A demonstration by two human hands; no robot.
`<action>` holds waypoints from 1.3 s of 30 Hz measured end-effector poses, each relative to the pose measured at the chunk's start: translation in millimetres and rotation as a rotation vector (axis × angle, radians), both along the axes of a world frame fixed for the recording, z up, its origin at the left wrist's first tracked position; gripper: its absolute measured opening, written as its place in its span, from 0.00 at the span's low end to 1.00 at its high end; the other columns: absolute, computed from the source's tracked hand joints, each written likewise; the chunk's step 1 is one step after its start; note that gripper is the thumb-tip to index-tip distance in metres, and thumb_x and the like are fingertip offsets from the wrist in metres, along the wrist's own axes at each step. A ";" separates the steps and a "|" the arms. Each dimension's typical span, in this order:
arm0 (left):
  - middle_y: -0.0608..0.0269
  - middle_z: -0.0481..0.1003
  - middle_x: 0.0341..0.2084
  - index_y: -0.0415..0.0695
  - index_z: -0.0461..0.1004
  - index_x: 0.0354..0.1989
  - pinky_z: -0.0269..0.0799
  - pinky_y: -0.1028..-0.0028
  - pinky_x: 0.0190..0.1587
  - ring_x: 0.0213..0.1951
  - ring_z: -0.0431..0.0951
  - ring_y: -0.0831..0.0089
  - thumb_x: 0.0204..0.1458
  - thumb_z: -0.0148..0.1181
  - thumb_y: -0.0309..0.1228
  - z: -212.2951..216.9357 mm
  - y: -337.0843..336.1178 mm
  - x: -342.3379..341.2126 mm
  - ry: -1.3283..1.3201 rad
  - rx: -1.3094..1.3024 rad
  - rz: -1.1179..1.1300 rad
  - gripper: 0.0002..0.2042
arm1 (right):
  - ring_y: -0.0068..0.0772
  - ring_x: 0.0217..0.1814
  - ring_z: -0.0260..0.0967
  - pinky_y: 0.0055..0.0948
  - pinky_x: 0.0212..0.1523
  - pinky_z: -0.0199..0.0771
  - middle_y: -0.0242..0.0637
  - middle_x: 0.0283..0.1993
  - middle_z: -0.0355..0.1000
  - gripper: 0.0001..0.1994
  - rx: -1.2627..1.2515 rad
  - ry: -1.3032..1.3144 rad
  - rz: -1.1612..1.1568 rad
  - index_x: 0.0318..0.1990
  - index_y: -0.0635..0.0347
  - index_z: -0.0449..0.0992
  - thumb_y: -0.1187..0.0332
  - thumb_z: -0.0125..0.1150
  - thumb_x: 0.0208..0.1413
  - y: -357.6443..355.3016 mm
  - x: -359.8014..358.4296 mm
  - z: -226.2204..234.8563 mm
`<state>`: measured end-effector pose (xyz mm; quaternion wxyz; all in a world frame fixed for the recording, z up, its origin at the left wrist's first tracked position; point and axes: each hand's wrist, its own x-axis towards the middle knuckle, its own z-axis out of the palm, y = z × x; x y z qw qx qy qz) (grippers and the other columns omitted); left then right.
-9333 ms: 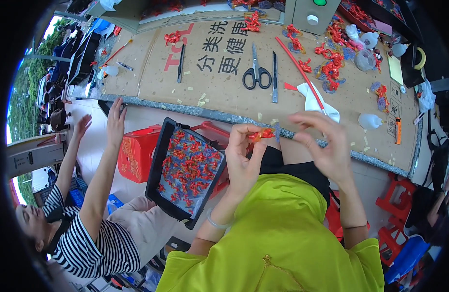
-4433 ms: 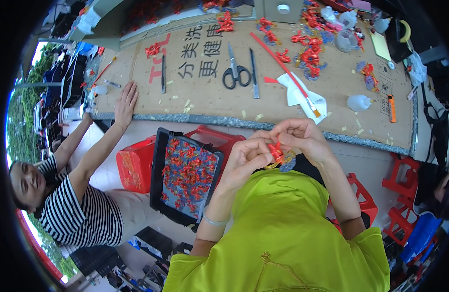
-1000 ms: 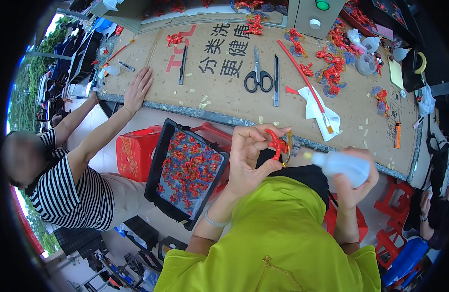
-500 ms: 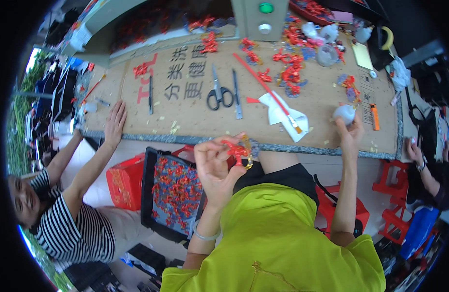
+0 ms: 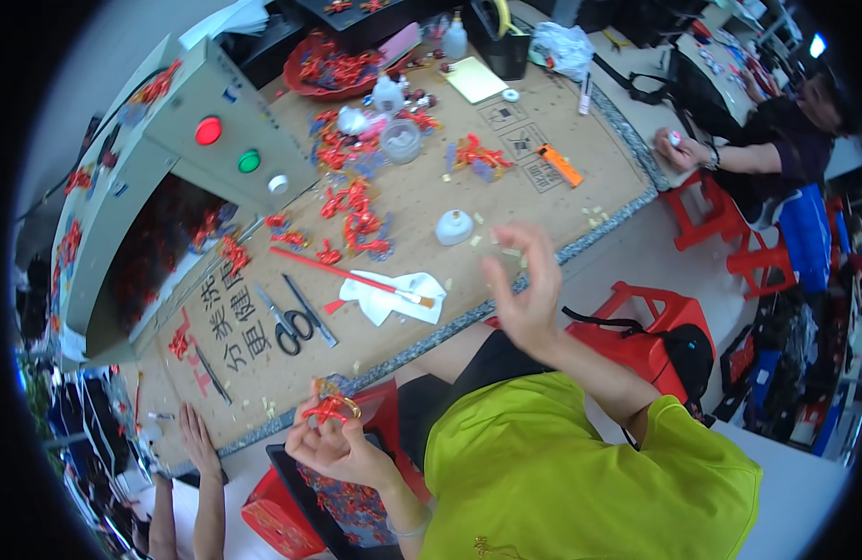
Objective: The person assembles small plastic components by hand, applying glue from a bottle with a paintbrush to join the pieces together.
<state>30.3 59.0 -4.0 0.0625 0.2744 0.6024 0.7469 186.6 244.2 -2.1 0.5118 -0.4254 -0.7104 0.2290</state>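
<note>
My left hand (image 5: 342, 450) pinches a small red plastic figure (image 5: 329, 409) with a gold loop and a bluish clear part, just off the table's front edge. Over that same edge, my right hand (image 5: 532, 303) is raised with its fingers apart and nothing in them. A small white squeeze bottle (image 5: 454, 227) sits on the table a little beyond my right fingers. Left of it, a red-handled brush (image 5: 393, 291) lies across a white cloth (image 5: 386, 306). Black-handled scissors (image 5: 292, 331) and a thin dark knife-like tool (image 5: 311, 313) are farther left.
A grey machine (image 5: 193, 159) with buttons stands at the back left. Piles of red figures (image 5: 356, 219), a clear cup (image 5: 400, 141), a red bowl (image 5: 330, 79) and an orange cutter (image 5: 560, 165) are on the cardboard-covered table. A black crate (image 5: 309, 523) of figures stands below. Co-workers' hands are at left and right.
My right hand has let go of the white bottle, leaving it on the table, and drawn back toward me. My left hand keeps the red figure. The whole view has swung to the right.
</note>
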 end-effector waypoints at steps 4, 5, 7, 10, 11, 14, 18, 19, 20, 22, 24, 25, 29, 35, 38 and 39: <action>0.48 0.66 0.46 0.42 0.55 0.44 0.73 0.67 0.48 0.50 0.71 0.52 0.43 0.66 0.22 6.1 6.4 0.7 0.261 -0.016 0.121 0.25 | 0.23 0.38 0.69 0.23 0.41 0.67 0.37 0.35 0.73 0.08 -0.760 0.191 0.678 0.39 0.67 0.74 0.75 0.57 0.52 -61.3 -22.4 32.0; 0.48 0.67 0.46 0.42 0.55 0.44 0.73 0.65 0.48 0.49 0.71 0.53 0.41 0.68 0.23 12.4 3.9 1.9 0.306 -0.019 0.160 0.26 | 0.23 0.38 0.69 0.23 0.41 0.67 0.37 0.35 0.73 0.08 -0.776 0.188 0.777 0.39 0.67 0.74 0.75 0.57 0.52 -73.9 -31.1 34.8; 0.50 0.68 0.44 0.43 0.55 0.43 0.70 0.53 0.52 0.45 0.73 0.54 0.39 0.70 0.23 10.1 10.1 -4.9 0.444 0.010 0.105 0.28 | 0.20 0.40 0.69 0.22 0.42 0.68 0.34 0.38 0.74 0.09 -1.143 0.347 0.886 0.41 0.67 0.74 0.72 0.54 0.55 -86.0 -49.4 30.7; 0.48 0.72 0.41 0.44 0.55 0.43 0.69 0.54 0.50 0.47 0.73 0.49 0.38 0.72 0.28 6.8 -14.6 -3.1 0.603 -0.124 0.176 0.29 | 0.19 0.39 0.68 0.19 0.40 0.67 0.34 0.37 0.73 0.09 -1.135 0.244 0.875 0.39 0.68 0.74 0.71 0.54 0.56 -103.3 -52.0 28.4; 0.49 0.74 0.41 0.44 0.57 0.42 0.69 0.56 0.48 0.49 0.73 0.45 0.38 0.72 0.29 6.6 -12.5 -4.4 0.586 -0.089 0.175 0.28 | 0.19 0.37 0.68 0.19 0.39 0.67 0.33 0.35 0.73 0.08 -1.082 0.250 0.855 0.38 0.68 0.74 0.71 0.53 0.56 -102.8 -54.8 25.2; 0.49 0.75 0.39 0.43 0.60 0.39 0.67 0.58 0.49 0.49 0.73 0.43 0.40 0.70 0.24 5.1 -24.1 -8.3 0.550 -0.025 0.228 0.22 | 0.24 0.34 0.69 0.22 0.40 0.69 0.36 0.32 0.72 0.09 -1.190 0.381 0.883 0.35 0.70 0.73 0.70 0.54 0.55 -111.5 -69.9 30.9; 0.52 0.75 0.38 0.44 0.60 0.38 0.67 0.58 0.46 0.49 0.73 0.46 0.41 0.69 0.23 1.3 -38.6 -1.8 0.581 -0.039 0.399 0.21 | 0.24 0.32 0.70 0.24 0.39 0.71 0.37 0.32 0.72 0.07 -1.217 0.268 0.995 0.34 0.68 0.71 0.72 0.55 0.54 -118.1 -80.9 35.0; 0.53 0.75 0.38 0.45 0.61 0.38 0.67 0.59 0.45 0.49 0.73 0.47 0.41 0.68 0.24 2.0 -40.5 -2.1 0.609 -0.066 0.439 0.21 | 0.24 0.31 0.70 0.24 0.39 0.71 0.37 0.32 0.72 0.06 -1.194 0.227 0.986 0.34 0.68 0.70 0.73 0.56 0.53 -119.6 -82.2 37.0; 0.53 0.75 0.38 0.45 0.61 0.38 0.67 0.59 0.45 0.49 0.73 0.47 0.41 0.68 0.24 3.6 -42.2 -2.4 0.605 -0.063 0.443 0.21 | 0.24 0.31 0.70 0.24 0.39 0.71 0.37 0.32 0.72 0.06 -1.191 0.221 0.986 0.34 0.68 0.70 0.73 0.56 0.53 -122.8 -83.5 40.7; 0.55 0.75 0.37 0.46 0.60 0.39 0.65 0.60 0.43 0.48 0.73 0.49 0.40 0.68 0.23 6.1 -45.6 -8.5 0.646 -0.123 0.456 0.22 | 0.22 0.34 0.70 0.21 0.36 0.72 0.36 0.32 0.72 0.06 -1.106 0.265 0.921 0.37 0.66 0.69 0.74 0.56 0.54 -131.3 -91.8 47.1; 0.56 0.75 0.37 0.46 0.60 0.39 0.65 0.60 0.42 0.48 0.73 0.49 0.40 0.68 0.23 7.5 -47.8 -13.9 0.667 -0.142 0.452 0.22 | 0.21 0.34 0.70 0.21 0.37 0.72 0.36 0.33 0.71 0.06 -1.039 0.236 0.918 0.37 0.66 0.68 0.75 0.57 0.54 -136.6 -97.1 50.0; 0.56 0.75 0.38 0.47 0.59 0.40 0.64 0.60 0.42 0.48 0.73 0.49 0.40 0.67 0.22 7.5 -49.3 -14.9 0.692 -0.162 0.448 0.22 | 0.21 0.35 0.69 0.20 0.38 0.72 0.36 0.34 0.70 0.07 -0.973 0.210 0.917 0.38 0.66 0.68 0.76 0.57 0.53 -138.5 -97.8 50.0; 0.57 0.75 0.38 0.47 0.58 0.40 0.64 0.60 0.42 0.48 0.73 0.50 0.39 0.67 0.20 5.7 -50.6 -17.2 0.710 -0.170 0.453 0.23 | 0.20 0.36 0.68 0.20 0.38 0.71 0.36 0.35 0.69 0.07 -0.979 0.176 0.925 0.38 0.66 0.68 0.77 0.57 0.52 -140.4 -100.7 46.2; 0.55 0.75 0.38 0.46 0.58 0.39 0.65 0.59 0.44 0.49 0.72 0.48 0.39 0.67 0.20 6.3 -50.3 -16.8 0.684 -0.157 0.466 0.23 | 0.16 0.35 0.67 0.14 0.37 0.65 0.32 0.33 0.70 0.06 -1.002 0.213 0.916 0.36 0.68 0.71 0.79 0.58 0.50 -144.3 -106.9 51.1; 0.54 0.75 0.38 0.46 0.58 0.38 0.65 0.58 0.45 0.49 0.72 0.47 0.39 0.67 0.20 4.5 -50.7 -14.6 0.652 -0.128 0.440 0.22 | 0.16 0.34 0.67 0.14 0.37 0.65 0.32 0.33 0.70 0.06 -1.000 0.226 0.940 0.36 0.67 0.71 0.79 0.58 0.50 -142.7 -105.7 49.6; 0.54 0.75 0.38 0.46 0.58 0.38 0.65 0.59 0.44 0.49 0.72 0.48 0.39 0.67 0.20 5.0 -51.2 -14.6 0.666 -0.146 0.438 0.22 | 0.16 0.35 0.67 0.14 0.37 0.65 0.32 0.33 0.70 0.06 -0.996 0.222 0.939 0.36 0.67 0.71 0.80 0.58 0.50 -141.7 -105.3 48.5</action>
